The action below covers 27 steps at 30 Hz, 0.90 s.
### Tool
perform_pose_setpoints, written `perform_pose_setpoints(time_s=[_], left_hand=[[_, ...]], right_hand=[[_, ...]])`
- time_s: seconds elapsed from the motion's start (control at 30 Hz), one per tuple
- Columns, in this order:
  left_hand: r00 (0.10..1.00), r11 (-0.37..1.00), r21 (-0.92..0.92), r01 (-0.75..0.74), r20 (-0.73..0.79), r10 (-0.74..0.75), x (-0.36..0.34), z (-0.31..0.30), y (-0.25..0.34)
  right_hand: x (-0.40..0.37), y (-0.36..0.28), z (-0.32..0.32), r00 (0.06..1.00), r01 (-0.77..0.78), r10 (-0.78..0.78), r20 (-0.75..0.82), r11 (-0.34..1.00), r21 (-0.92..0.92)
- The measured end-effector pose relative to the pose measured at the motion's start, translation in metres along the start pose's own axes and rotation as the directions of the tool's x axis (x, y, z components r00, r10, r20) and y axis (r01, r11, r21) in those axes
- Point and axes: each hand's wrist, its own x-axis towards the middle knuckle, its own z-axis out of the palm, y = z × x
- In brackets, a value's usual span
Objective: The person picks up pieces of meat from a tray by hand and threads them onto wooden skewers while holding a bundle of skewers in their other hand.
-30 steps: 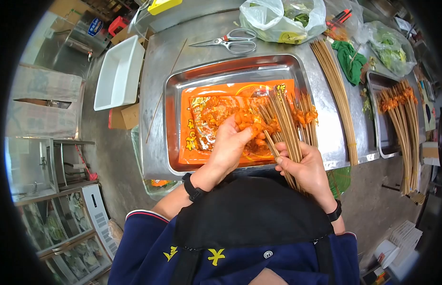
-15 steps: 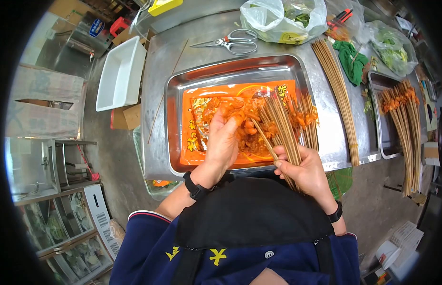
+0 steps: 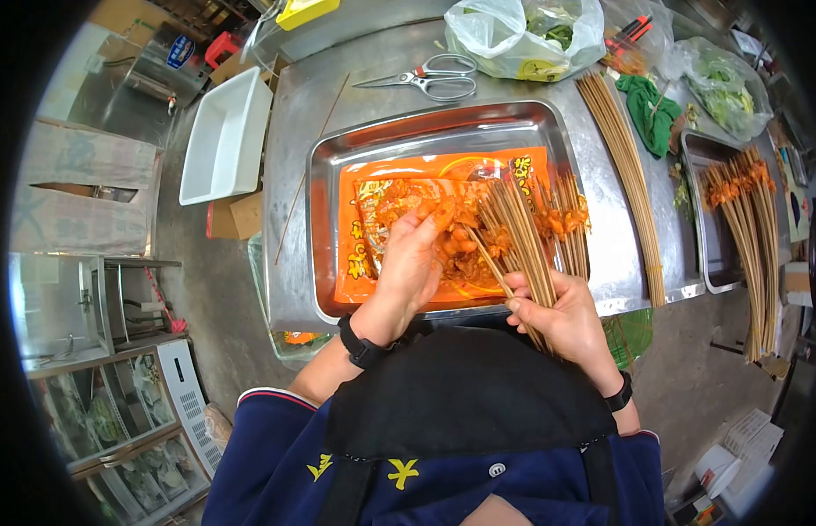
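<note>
My left hand [image 3: 406,272] is over an orange printed food bag [image 3: 353,188], its thumb and fingers closed on a piece of orange marinated meat [image 3: 440,214]. More sauced meat [image 3: 460,265] lies on the bag just beyond the fingers. In my right hand [image 3: 561,317] is a bundle of wooden skewers [image 3: 522,232], their far ends holding meat. One skewer slants apart from the bundle, its tip close to the left hand. Other loaded skewers [image 3: 570,237] rest at the right side of the steel tray [image 3: 320,175] that holds the bag.
Scissors [image 3: 425,79] and a thin single skewer [image 3: 311,167] lie on the steel table [image 3: 289,96]. Bare skewers [image 3: 623,175], a green cloth [image 3: 646,114] and bags of greens [image 3: 526,39] are to the right and back. A second tray [image 3: 710,245] holds meat skewers. A white bin [image 3: 222,136] stands left.
My left fingers have drawn in slightly, bringing the pinched meat a little lower. My right hand and its skewers have barely moved.
</note>
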Motion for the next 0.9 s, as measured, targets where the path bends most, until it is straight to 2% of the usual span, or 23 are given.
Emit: perform_pose_setpoints(time_s=[0.07, 0.2, 0.3, 0.4, 0.47, 0.6, 0.67, 0.9], left_hand=[[0.999, 0.998, -0.06, -0.008, 0.04, 0.011, 0.0, -0.001, -0.002], [0.998, 0.997, -0.068, -0.045, 0.034, 0.047, 0.0, -0.001, -0.003], [0.997, 0.997, -0.056, -0.054, -0.053, 0.051, -0.001, 0.005, -0.002], [0.996, 0.994, -0.099, -0.04, -0.088, 0.031, -0.001, 0.003, -0.003], [0.996, 0.98, -0.199, 0.022, -0.08, -0.038, -0.001, 0.0, -0.004], [0.995, 0.984, -0.167, 0.067, -0.055, -0.077, -0.002, -0.001, -0.003], [0.999, 0.989, -0.145, 0.038, 0.015, -0.036, -0.002, -0.004, -0.002], [0.999, 0.994, -0.103, -0.031, -0.022, 0.029, 0.0, -0.002, 0.001]], right_hand=[[0.0, 0.002, -0.002, 1.0, 0.012, -0.012, 0.002, 1.0, 0.0], [0.0, 0.001, -0.001, 1.0, -0.002, 0.002, -0.003, 1.0, 0.001], [0.0, 0.001, 0.0, 1.0, -0.002, 0.002, -0.001, 1.0, 0.001], [0.0, 0.001, 0.0, 1.0, 0.009, -0.009, -0.001, 1.0, -0.014], [0.0, 0.0, 0.0, 1.0, 0.006, -0.006, -0.001, 1.0, -0.012], [0.0, 0.0, -0.001, 1.0, 0.01, -0.01, 0.005, 1.0, -0.02], [0.0, 0.0, 0.0, 1.0, 0.006, -0.006, 0.005, 1.0, -0.01], [-0.001, -0.001, -0.001, 1.0, 0.002, -0.002, 0.023, 1.0, -0.004]])
